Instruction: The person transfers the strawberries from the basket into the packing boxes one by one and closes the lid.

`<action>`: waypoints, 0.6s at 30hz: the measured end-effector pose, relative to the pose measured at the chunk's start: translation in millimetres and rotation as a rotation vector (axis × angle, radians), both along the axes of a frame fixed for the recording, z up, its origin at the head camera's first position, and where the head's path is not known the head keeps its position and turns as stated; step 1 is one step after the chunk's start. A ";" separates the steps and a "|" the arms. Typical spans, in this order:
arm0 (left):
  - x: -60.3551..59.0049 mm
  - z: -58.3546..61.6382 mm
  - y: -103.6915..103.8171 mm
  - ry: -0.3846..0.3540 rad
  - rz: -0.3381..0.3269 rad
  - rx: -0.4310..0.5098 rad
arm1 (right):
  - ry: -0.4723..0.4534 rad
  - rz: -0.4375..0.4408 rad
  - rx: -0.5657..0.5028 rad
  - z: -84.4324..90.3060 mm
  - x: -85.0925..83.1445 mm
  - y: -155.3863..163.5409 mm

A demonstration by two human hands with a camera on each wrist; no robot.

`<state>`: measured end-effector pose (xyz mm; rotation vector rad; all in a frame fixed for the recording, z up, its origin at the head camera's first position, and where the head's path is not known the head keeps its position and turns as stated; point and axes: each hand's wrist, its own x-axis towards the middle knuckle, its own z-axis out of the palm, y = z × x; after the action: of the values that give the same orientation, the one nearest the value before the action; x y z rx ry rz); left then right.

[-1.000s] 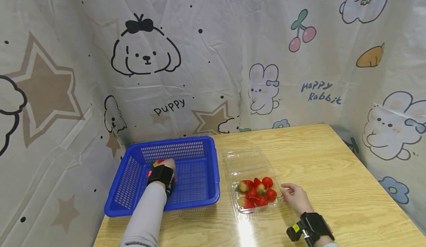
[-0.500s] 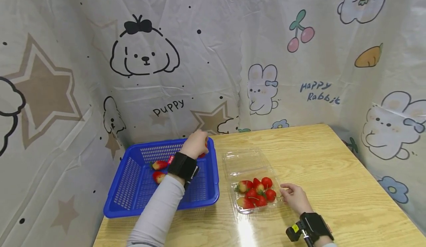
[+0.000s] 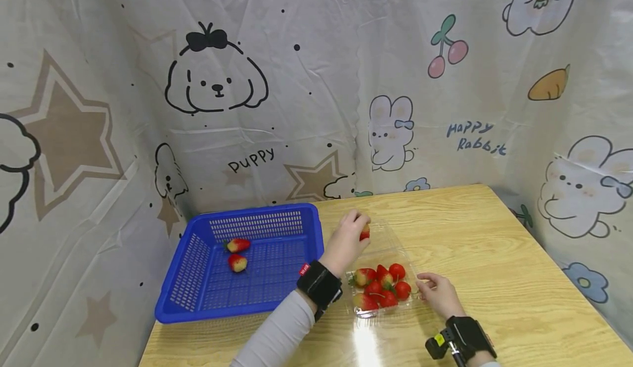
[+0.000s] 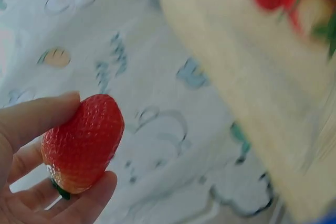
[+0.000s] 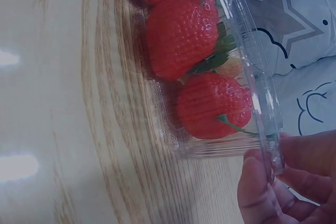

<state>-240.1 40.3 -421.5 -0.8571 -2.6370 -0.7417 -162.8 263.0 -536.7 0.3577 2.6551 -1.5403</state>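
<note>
My left hand (image 3: 357, 231) hovers over the open lid of a clear plastic box (image 3: 383, 248) and pinches a red strawberry (image 3: 365, 234) between thumb and fingers. The left wrist view shows that strawberry (image 4: 82, 143) close up, held by the fingertips (image 4: 37, 116). Several strawberries (image 3: 381, 287) lie in the box's tray. My right hand (image 3: 426, 284) holds the tray's right rim; in the right wrist view its fingers (image 5: 268, 190) pinch the clear box (image 5: 252, 72) beside the strawberries (image 5: 181, 30). A blue basket (image 3: 316, 287) at the left holds two strawberries (image 3: 238, 244).
The wooden table (image 3: 475, 235) is hemmed in by a cartoon-printed curtain (image 3: 316, 81) at the back and on both sides. Bare tabletop lies right of the box and along the front edge.
My left hand has left the basket and swung right to above the box lid, a strawberry in its fingers. Two strawberries now lie uncovered in the basket. The right hand has stayed put.
</note>
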 end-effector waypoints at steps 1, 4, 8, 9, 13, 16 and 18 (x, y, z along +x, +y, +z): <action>4.0 -6.8 4.1 -0.011 0.005 -0.002 | 0.000 0.000 0.001 -0.3 0.1 -0.1; 17.0 -26.6 13.8 -0.079 0.030 -0.020 | 0.002 -0.001 -0.004 0.0 0.5 -0.8; 29.4 -54.7 20.3 -0.125 0.084 -0.067 | -0.001 0.004 -0.008 1.3 1.1 -1.7; 31.2 -61.6 20.9 -0.123 0.094 -0.077 | -0.001 0.005 -0.007 1.4 1.2 -1.8; 36.1 -84.1 20.3 -0.126 0.114 -0.106 | -0.003 0.004 -0.002 1.6 1.3 -1.6; 38.1 -96.8 18.4 -0.134 0.106 -0.105 | -0.008 0.001 0.000 1.3 1.4 -1.2; 38.2 -102.8 17.5 -0.136 0.102 -0.098 | -0.011 0.000 -0.001 1.1 1.6 -1.1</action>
<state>-201.8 57.8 -524.3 -0.7137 -2.8337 -0.6719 -161.2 261.9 -535.5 0.3653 2.6456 -1.5353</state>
